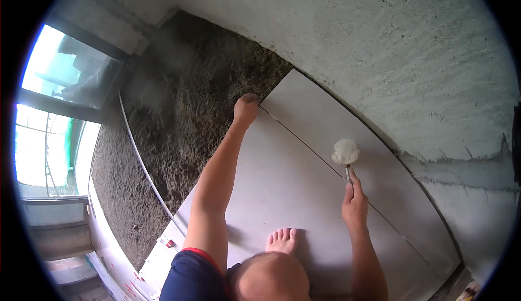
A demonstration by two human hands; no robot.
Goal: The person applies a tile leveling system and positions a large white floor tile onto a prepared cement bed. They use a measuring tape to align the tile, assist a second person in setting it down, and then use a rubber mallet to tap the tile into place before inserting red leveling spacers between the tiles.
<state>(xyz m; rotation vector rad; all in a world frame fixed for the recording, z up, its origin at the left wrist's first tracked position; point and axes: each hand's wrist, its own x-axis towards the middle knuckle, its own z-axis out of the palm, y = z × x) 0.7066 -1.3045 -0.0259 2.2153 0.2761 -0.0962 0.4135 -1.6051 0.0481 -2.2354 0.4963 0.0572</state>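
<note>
My left hand (246, 110) is at the far edge of the pale grey tiles (287, 203), beside a narrow seam (304, 143), with its fingers curled down; what they grip is hidden. My right hand (354, 203) is closed around the short handle of a rubber mallet (345, 153), whose round whitish head is over the tiles to the right of the seam. My bare foot (282, 240) rests on the tile below, with my bent knee near the lower edge.
Rough dark mortar (179, 89) lies beyond the tiles, crossed by a pale strip (141, 160). A plastered wall (401, 62) borders the right and far sides. A window (46, 149) is at left, and small red clips (169, 243) sit by the lower-left tile edge.
</note>
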